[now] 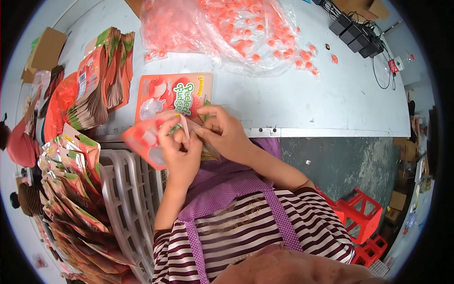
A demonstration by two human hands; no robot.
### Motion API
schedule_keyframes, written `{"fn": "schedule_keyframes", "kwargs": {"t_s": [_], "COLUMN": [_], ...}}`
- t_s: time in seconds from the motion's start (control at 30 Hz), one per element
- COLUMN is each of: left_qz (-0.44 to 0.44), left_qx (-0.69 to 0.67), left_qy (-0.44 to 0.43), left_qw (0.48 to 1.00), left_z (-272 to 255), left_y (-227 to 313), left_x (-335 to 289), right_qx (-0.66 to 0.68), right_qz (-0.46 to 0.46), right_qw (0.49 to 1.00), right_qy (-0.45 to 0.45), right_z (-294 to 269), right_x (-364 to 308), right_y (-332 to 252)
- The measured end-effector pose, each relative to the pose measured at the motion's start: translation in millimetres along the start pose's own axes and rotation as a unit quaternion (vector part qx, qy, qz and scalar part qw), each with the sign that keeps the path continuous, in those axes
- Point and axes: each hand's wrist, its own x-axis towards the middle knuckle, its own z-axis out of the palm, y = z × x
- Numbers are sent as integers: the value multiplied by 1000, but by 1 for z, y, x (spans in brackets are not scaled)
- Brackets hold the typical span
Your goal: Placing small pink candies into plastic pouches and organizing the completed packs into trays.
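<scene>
A red and pink candy pouch (pixel 147 141) is held tilted over the table's front edge, its end bent up between my hands. My left hand (pixel 181 150) closes on that end, thumb and fingers pinched together. On its other side my right hand (pixel 223 134) also pinches the pouch, fingers curled in. Whether the pouch's mouth is parted cannot be made out. Just beyond my hands, a second, similar pouch (pixel 158 90) lies flat on the white table (pixel 265 102).
Clear plastic bags of wrapped red candies (pixel 236 28) spread across the far table, some loose. Stacked pouches (pixel 101 80) stand at the left. More pouches (pixel 75 199) fill a grey plastic crate (pixel 118 189) beside me. Black adapters (pixel 357 35) sit far right; red stools (pixel 362 215) stand on the floor.
</scene>
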Motion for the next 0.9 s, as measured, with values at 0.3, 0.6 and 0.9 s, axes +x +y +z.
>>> {"fn": "schedule_keyframes", "kwargs": {"t_s": [0.3, 0.6, 0.9], "left_qz": [75, 155, 94], "left_qx": [203, 216, 289], "left_qy": [-68, -125, -91], "left_qw": [974, 956, 948], "left_z": [-13, -23, -33], "left_y": [-10, 4, 10], "left_x": [-2, -5, -3], "right_qx": [-244, -355, -361], "right_qz": [-282, -126, -120], "right_qw": [924, 924, 925], "right_qy": [84, -67, -2], "right_z": [16, 6, -21], "right_x": [-9, -24, -5], "right_y": [22, 11, 18]}}
